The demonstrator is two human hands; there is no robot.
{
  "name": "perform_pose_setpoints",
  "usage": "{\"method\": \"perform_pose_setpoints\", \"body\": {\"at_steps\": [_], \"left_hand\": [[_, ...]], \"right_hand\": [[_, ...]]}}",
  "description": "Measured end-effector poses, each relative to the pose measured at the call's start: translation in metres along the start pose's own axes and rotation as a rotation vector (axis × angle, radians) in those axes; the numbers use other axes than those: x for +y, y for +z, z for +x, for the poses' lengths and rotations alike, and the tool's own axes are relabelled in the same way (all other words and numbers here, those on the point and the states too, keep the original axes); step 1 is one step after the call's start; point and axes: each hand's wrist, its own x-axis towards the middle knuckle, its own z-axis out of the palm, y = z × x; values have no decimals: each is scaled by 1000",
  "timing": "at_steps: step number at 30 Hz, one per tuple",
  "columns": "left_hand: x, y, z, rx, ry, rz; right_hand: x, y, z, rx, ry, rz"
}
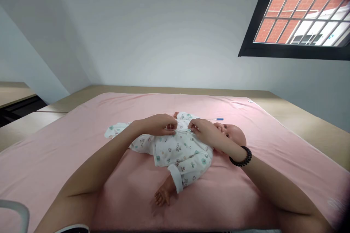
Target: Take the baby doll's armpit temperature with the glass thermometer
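A baby doll [235, 133] lies on its back on a pink sheet [125, 196], its head toward the right. It wears a white printed jacket [180, 149] and matching trousers [142, 143]. My left hand [161, 124] bends over the doll's middle, fingers curled and pinched at the jacket's front edge. Close to the doll's chest, my right hand [202, 129] pinches the same front edge nearer the neck. Both sets of fingertips partly hide the cloth between them. One doll hand [163, 193] rests palm up on the sheet toward me.
A thin stick with a blue end [219, 119], perhaps a thermometer, lies beyond the doll. The wooden tabletop [273, 98] shows around the sheet. A grey curved rail [16, 205] stands at lower left. Behind are a wall and a barred window [295, 14].
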Motion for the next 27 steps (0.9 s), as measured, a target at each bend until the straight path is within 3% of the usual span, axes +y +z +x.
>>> {"method": "perform_pose_setpoints", "body": {"at_steps": [5, 10, 17, 27], "left_hand": [[1, 0, 0, 70, 2, -9], [12, 5, -5, 114, -3, 197], [25, 7, -6, 146, -50, 485], [30, 5, -8, 187, 11, 561]], "right_hand": [[-21, 2, 13, 15, -135, -41], [-33, 8, 27, -85, -86, 54], [-32, 16, 30, -124, -44, 147], [-31, 26, 32, -96, -80, 160]]}}
